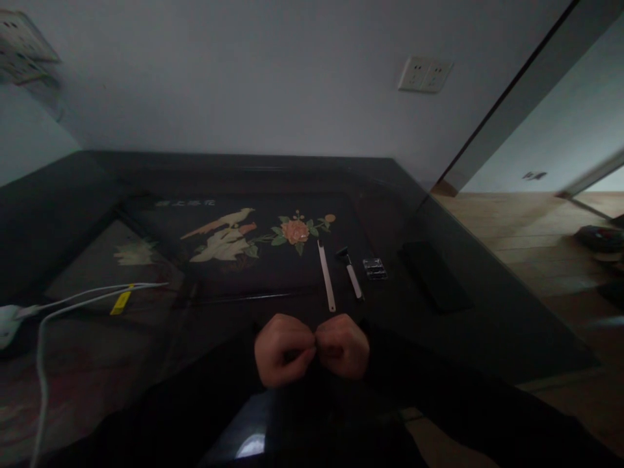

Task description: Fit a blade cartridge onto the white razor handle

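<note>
My left hand [284, 351] and my right hand [343, 346] meet at the fingertips, low over the dark glass-topped table [287, 309]. Both are closed in a pinch. Whatever sits between the fingers, if anything, is hidden or too small to name. Just beyond them lies a slim white stick [326, 276] with a dark far end and a small hole at its near end; it looks like a toothbrush. Beside it is a razor [353, 278] with a pale handle and a black head. Right of that rests a small clear pack [375, 268] with dark pieces inside.
A flat black rectangular object [435, 277] lies at the right of the table. White cables [97, 296] with a yellow tag [121, 303] run from a white plug [8, 325] at the left. Wall sockets [425, 75] are behind; wooden floor lies beyond the right edge.
</note>
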`<state>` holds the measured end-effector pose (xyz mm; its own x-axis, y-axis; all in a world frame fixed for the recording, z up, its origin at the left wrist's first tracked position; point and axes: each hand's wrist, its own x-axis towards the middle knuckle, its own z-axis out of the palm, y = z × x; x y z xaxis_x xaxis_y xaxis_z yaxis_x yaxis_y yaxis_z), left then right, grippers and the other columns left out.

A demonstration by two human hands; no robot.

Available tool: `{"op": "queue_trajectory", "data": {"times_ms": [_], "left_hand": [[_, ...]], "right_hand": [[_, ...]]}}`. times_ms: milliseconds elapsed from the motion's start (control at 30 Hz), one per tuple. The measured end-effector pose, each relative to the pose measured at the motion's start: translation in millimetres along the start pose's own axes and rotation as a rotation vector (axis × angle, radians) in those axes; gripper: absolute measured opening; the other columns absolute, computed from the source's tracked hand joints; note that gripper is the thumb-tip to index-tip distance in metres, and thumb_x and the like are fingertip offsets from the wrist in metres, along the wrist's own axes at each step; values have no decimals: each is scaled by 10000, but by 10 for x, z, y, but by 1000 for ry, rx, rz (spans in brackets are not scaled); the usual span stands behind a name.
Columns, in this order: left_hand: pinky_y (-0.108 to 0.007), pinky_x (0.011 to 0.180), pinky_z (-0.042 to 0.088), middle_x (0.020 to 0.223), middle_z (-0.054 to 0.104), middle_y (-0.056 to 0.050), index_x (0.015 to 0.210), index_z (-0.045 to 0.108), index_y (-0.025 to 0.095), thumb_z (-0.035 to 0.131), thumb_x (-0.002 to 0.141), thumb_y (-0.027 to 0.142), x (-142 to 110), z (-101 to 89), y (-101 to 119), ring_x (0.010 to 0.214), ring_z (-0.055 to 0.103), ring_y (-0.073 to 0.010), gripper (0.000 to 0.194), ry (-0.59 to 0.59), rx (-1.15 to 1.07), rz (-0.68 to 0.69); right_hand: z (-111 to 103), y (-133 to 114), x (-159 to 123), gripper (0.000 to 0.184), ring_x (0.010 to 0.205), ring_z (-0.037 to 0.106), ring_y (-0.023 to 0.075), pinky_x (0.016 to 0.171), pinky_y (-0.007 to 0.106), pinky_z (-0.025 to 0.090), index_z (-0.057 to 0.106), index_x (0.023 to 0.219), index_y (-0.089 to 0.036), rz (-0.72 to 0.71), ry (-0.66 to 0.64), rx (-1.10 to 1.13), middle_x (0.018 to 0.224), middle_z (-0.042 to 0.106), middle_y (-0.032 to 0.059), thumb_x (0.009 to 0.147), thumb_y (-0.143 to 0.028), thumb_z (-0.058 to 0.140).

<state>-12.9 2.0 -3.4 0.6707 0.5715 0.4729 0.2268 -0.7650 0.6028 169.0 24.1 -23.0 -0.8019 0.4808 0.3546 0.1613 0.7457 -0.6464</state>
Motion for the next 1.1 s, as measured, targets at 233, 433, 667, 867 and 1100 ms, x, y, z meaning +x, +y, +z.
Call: {"op": "queue_trajectory", "data": {"times_ms": [233,433,667,867,1100], "left_hand": [[-308,506,312,487,445,11,595,336,222,397,850,169,33,-68,-41,482,439,-133,267,-107,29,-8],[-321,507,320,552,548,-9,643,431,213,423,809,160,18,3,-25,495,483,-141,175,-156,114,77],[-320,483,282,510,439,15,595,266,230,415,732,126,22,4,-15,485,441,-142,227,-111,79,34],[-321,493,237,480,365,38,584,197,222,431,689,103,-12,34,-30,456,370,-124,283,-60,58,-46],[-313,481,232,483,378,43,562,254,216,450,699,107,-59,49,-91,452,358,-117,263,-118,59,-71]], "right_hand": [[-114,-98,55,321,467,281,112,478,275,179,157,572,-225,-86,119,2,492,252,-55,650,-97,441],[-139,-109,47,321,486,285,120,492,282,192,147,597,-225,-123,117,-74,508,270,-48,664,-90,430],[-145,-66,31,336,487,303,118,495,282,203,136,606,-224,-127,66,-132,506,283,-49,655,-97,443],[-145,-49,32,356,486,306,113,494,281,196,140,590,-219,-98,-11,-189,503,288,-51,632,-87,468],[-151,-37,25,311,488,317,122,494,291,183,176,580,-215,-105,7,-170,496,326,-43,643,-95,455]]}}
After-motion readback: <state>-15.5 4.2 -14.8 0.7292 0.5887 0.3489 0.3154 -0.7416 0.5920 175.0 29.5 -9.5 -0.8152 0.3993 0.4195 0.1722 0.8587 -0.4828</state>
